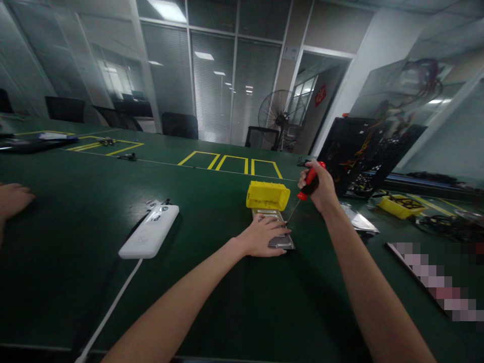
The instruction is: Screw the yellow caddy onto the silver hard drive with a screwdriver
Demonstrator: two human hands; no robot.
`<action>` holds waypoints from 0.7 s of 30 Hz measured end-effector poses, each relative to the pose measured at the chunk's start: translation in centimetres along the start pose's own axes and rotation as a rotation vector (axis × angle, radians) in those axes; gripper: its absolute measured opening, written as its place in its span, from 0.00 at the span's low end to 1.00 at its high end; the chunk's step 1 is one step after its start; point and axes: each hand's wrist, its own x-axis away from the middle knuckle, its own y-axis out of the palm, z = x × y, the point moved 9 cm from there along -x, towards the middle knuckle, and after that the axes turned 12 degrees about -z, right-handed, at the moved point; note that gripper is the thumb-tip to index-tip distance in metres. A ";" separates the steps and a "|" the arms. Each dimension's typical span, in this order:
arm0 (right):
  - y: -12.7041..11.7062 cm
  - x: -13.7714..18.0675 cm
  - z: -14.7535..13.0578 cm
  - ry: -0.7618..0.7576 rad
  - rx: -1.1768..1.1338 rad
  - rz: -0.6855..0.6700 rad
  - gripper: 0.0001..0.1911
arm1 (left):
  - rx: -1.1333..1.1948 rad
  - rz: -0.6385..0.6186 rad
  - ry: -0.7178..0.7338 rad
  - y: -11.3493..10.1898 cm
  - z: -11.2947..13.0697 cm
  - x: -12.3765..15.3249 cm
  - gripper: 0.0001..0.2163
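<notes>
A hard drive (282, 243) lies on the green table in front of me. My left hand (264, 236) rests across its top, fingers spread and stretched out. In my right hand (320, 187) is a screwdriver (310, 177) with a red and black handle, its fingers wrapped round the grip. The shaft slants down to the left, and its tip is at the drive's right edge, close to my left fingertips. Whether it sits in a screw is too small to tell. Directly behind the drive stands a small yellow bin (267, 195), touching or nearly touching it.
On the left lies a white power bank (150, 233) with a cable. Another person's hand (15, 199) rests at the far left. To the right are an opened black computer case (363, 151), a silver part (358, 220), a second yellow bin (401, 205) and dark cables (449, 227).
</notes>
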 end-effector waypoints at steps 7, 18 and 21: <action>-0.1 0.0 -0.1 0.015 0.039 0.006 0.12 | -0.005 0.000 -0.008 0.0 0.0 0.0 0.28; 0.3 0.0 -0.3 -0.034 0.057 -0.020 0.15 | -0.015 0.036 0.004 -0.1 0.1 -0.1 0.27; 0.5 -0.2 0.1 0.006 0.030 -0.054 0.15 | -0.004 0.031 0.006 -0.1 0.1 0.0 0.27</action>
